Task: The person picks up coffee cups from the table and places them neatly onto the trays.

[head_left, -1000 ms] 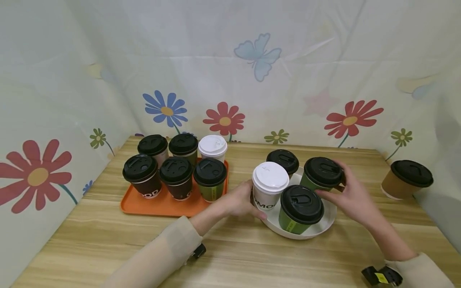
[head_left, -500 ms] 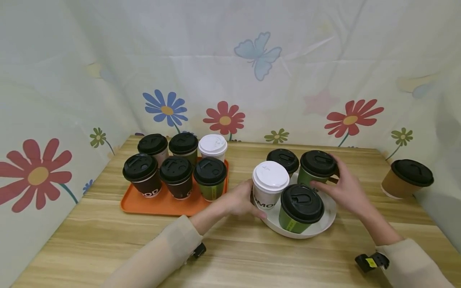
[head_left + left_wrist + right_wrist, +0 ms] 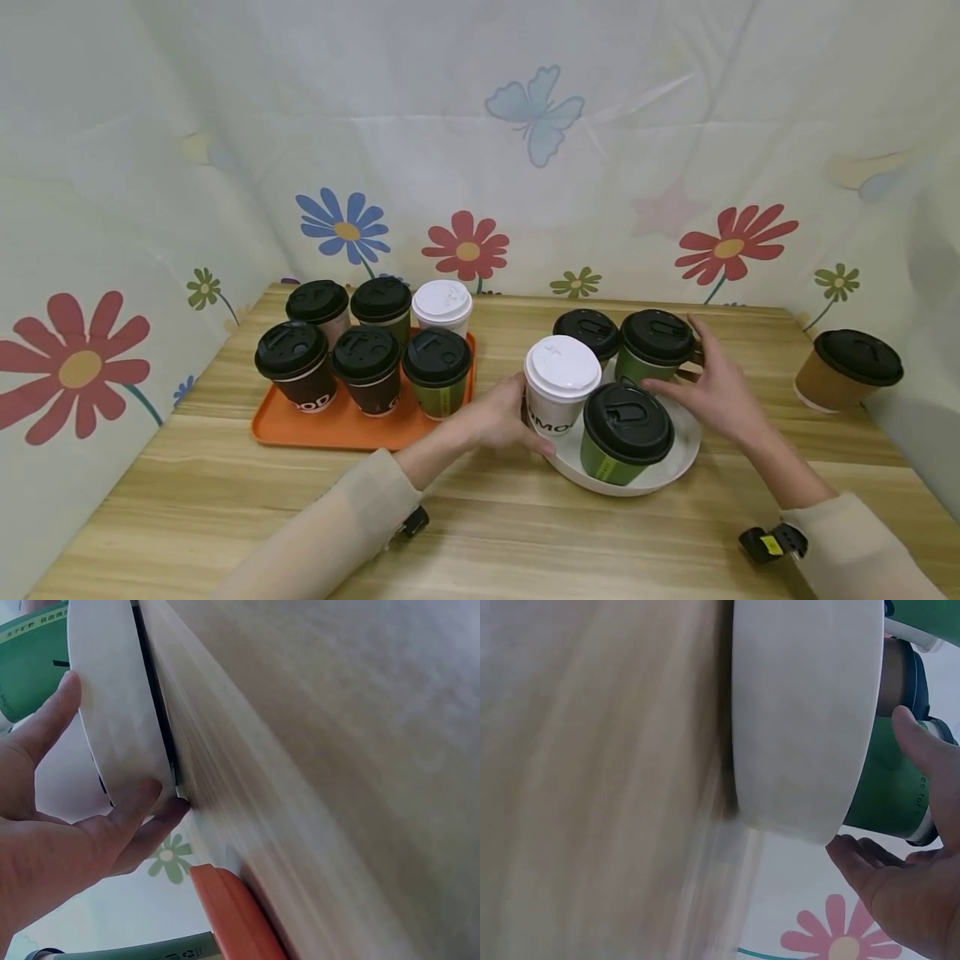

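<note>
A white round tray [image 3: 611,477] bears several lidded paper coffee cups. My left hand [image 3: 497,419] holds its left side beside a white-lidded cup [image 3: 561,392]; in the left wrist view the thumb [image 3: 54,712] lies at the rim and the fingers on the outer wall. My right hand [image 3: 716,392] grips a green cup with a black lid [image 3: 651,354] at the tray's back right, thumb on the near side and fingers on the far side. That cup stands upright, close beside another black-lidded cup [image 3: 587,333]. A green cup [image 3: 626,433] stands at the tray's front.
On the left, an orange tray [image 3: 330,432] bears two rows of lidded cups, with a dark cup [image 3: 296,367] at its front left. A brown cup with a black lid [image 3: 843,375] stands alone at the table's right. A flowered curtain [image 3: 420,125] hangs behind the wooden table [image 3: 487,542].
My right hand has moved the green cup left and back on the white tray, up beside the back cup. The left hand has stayed at the tray's side.
</note>
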A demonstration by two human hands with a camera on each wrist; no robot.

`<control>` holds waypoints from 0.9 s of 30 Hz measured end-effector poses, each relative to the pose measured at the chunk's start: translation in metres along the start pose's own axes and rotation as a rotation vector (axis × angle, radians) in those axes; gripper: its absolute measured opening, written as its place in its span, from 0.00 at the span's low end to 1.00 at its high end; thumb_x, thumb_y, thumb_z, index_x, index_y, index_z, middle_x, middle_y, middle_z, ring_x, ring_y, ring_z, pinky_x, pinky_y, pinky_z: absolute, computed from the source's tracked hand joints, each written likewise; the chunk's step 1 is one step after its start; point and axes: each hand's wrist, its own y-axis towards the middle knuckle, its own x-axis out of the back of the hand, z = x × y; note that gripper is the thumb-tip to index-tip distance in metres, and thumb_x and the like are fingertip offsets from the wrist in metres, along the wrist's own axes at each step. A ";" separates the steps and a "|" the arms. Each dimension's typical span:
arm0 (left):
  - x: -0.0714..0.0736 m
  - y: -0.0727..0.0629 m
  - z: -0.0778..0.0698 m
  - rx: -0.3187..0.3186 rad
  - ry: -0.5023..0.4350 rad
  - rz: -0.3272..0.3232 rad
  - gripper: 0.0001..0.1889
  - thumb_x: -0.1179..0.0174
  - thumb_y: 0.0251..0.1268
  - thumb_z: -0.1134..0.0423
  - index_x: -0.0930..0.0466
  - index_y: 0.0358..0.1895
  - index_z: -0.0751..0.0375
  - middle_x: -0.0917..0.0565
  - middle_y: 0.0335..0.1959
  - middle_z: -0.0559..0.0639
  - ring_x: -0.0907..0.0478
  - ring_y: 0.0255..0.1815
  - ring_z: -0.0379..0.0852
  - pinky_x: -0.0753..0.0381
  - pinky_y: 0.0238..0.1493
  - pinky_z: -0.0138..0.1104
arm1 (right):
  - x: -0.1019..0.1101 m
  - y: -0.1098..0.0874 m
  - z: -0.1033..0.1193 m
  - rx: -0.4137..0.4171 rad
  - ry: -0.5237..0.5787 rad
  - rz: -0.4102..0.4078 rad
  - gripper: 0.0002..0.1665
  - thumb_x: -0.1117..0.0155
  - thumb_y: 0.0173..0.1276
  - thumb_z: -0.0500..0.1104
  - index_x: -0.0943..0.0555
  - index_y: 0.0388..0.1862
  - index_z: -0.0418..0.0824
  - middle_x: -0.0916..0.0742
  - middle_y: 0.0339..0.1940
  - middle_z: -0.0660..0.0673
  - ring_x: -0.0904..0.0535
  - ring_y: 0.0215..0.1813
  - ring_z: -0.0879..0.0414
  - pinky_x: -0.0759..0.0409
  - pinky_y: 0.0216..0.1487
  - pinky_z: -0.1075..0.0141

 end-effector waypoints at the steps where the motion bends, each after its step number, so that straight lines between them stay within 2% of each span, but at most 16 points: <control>1: 0.000 0.000 0.000 -0.002 -0.001 0.001 0.49 0.15 0.43 0.67 0.34 0.71 0.63 0.22 0.64 0.54 0.27 0.65 0.46 0.34 0.71 0.36 | 0.000 -0.002 -0.001 -0.007 0.007 0.002 0.73 0.18 0.60 0.49 0.62 0.84 0.36 0.33 0.73 0.21 0.35 0.70 0.23 0.28 0.60 0.33; 4: -0.001 0.000 0.001 -0.004 -0.004 0.003 0.49 0.15 0.42 0.68 0.34 0.71 0.63 0.23 0.64 0.54 0.27 0.66 0.47 0.35 0.71 0.36 | 0.001 -0.010 -0.003 -0.017 0.013 -0.010 0.67 0.20 0.63 0.48 0.57 0.84 0.34 0.30 0.70 0.22 0.33 0.69 0.25 0.28 0.61 0.33; 6: -0.001 -0.001 0.000 -0.005 -0.007 0.004 0.50 0.15 0.42 0.68 0.35 0.71 0.63 0.23 0.64 0.54 0.28 0.66 0.47 0.35 0.71 0.36 | 0.003 -0.016 -0.006 -0.015 0.003 -0.058 0.59 0.22 0.66 0.47 0.50 0.82 0.31 0.28 0.68 0.23 0.32 0.68 0.28 0.27 0.61 0.35; 9: -0.001 -0.001 0.000 -0.016 0.000 0.000 0.50 0.15 0.42 0.68 0.35 0.71 0.64 0.23 0.64 0.54 0.28 0.66 0.48 0.35 0.71 0.36 | 0.010 -0.025 -0.012 -0.026 -0.073 -0.223 0.44 0.26 0.70 0.49 0.34 0.74 0.30 0.23 0.64 0.28 0.28 0.63 0.35 0.24 0.59 0.57; 11: -0.001 0.000 0.000 -0.023 0.002 -0.004 0.51 0.15 0.42 0.68 0.36 0.72 0.64 0.24 0.64 0.55 0.28 0.66 0.48 0.36 0.72 0.37 | 0.017 -0.029 -0.017 -0.043 -0.123 -0.375 0.34 0.27 0.70 0.47 0.26 0.67 0.30 0.19 0.59 0.32 0.25 0.58 0.44 0.28 0.52 0.72; 12: -0.001 0.000 0.000 -0.026 0.005 -0.005 0.51 0.14 0.42 0.68 0.36 0.72 0.64 0.24 0.64 0.55 0.28 0.66 0.48 0.36 0.72 0.37 | 0.021 -0.030 -0.021 -0.048 -0.151 -0.459 0.31 0.27 0.70 0.46 0.23 0.64 0.29 0.18 0.56 0.33 0.25 0.54 0.49 0.31 0.50 0.75; 13: -0.001 0.000 0.000 -0.026 0.006 -0.007 0.52 0.14 0.42 0.67 0.37 0.72 0.64 0.24 0.65 0.55 0.28 0.67 0.49 0.36 0.72 0.37 | 0.025 -0.030 -0.024 -0.049 -0.176 -0.539 0.28 0.26 0.69 0.44 0.21 0.61 0.29 0.18 0.53 0.34 0.26 0.52 0.50 0.34 0.49 0.76; 14: 0.000 -0.001 0.000 -0.022 0.006 -0.008 0.53 0.14 0.41 0.67 0.38 0.73 0.64 0.25 0.65 0.55 0.29 0.67 0.49 0.37 0.73 0.38 | 0.029 -0.030 -0.028 -0.047 -0.180 -0.609 0.27 0.26 0.67 0.41 0.21 0.60 0.28 0.19 0.52 0.34 0.27 0.52 0.50 0.34 0.52 0.73; 16: 0.000 -0.001 0.000 -0.016 0.009 -0.010 0.54 0.14 0.41 0.66 0.39 0.74 0.64 0.25 0.65 0.55 0.29 0.68 0.49 0.37 0.73 0.39 | 0.039 -0.029 -0.037 -0.060 -0.191 -0.735 0.28 0.25 0.65 0.39 0.22 0.60 0.28 0.21 0.48 0.45 0.30 0.55 0.47 0.35 0.59 0.63; 18: 0.000 -0.001 0.000 -0.013 0.017 -0.010 0.55 0.14 0.41 0.66 0.40 0.74 0.64 0.26 0.66 0.56 0.30 0.68 0.50 0.37 0.73 0.39 | 0.049 -0.028 -0.045 -0.093 -0.199 -0.819 0.32 0.25 0.65 0.41 0.26 0.63 0.28 0.24 0.53 0.42 0.35 0.62 0.42 0.40 0.65 0.51; 19: 0.000 -0.001 -0.001 -0.014 0.022 -0.011 0.55 0.14 0.41 0.66 0.40 0.74 0.64 0.26 0.66 0.56 0.29 0.68 0.50 0.37 0.73 0.39 | 0.054 -0.028 -0.049 -0.125 -0.197 -0.840 0.35 0.25 0.66 0.43 0.28 0.65 0.29 0.25 0.57 0.42 0.40 0.67 0.38 0.45 0.69 0.46; 21: 0.000 0.000 -0.001 -0.020 0.030 -0.009 0.54 0.14 0.42 0.66 0.39 0.74 0.64 0.26 0.66 0.56 0.29 0.67 0.49 0.36 0.72 0.39 | 0.064 -0.028 -0.056 -0.214 -0.199 -0.852 0.41 0.26 0.66 0.49 0.33 0.70 0.33 0.30 0.65 0.42 0.46 0.72 0.39 0.51 0.73 0.44; 23: -0.001 0.000 -0.001 -0.024 0.039 -0.007 0.54 0.14 0.42 0.66 0.40 0.74 0.64 0.26 0.66 0.56 0.29 0.67 0.49 0.35 0.72 0.39 | 0.073 -0.028 -0.060 -0.307 -0.211 -0.812 0.48 0.28 0.67 0.55 0.39 0.75 0.36 0.39 0.73 0.32 0.51 0.75 0.39 0.58 0.74 0.41; 27: -0.001 0.000 -0.002 -0.017 0.047 -0.005 0.54 0.14 0.42 0.65 0.39 0.74 0.63 0.26 0.66 0.56 0.29 0.68 0.49 0.35 0.72 0.39 | 0.085 -0.028 -0.069 -0.418 -0.223 -0.701 0.58 0.32 0.66 0.62 0.48 0.81 0.38 0.47 0.77 0.31 0.57 0.77 0.36 0.63 0.74 0.35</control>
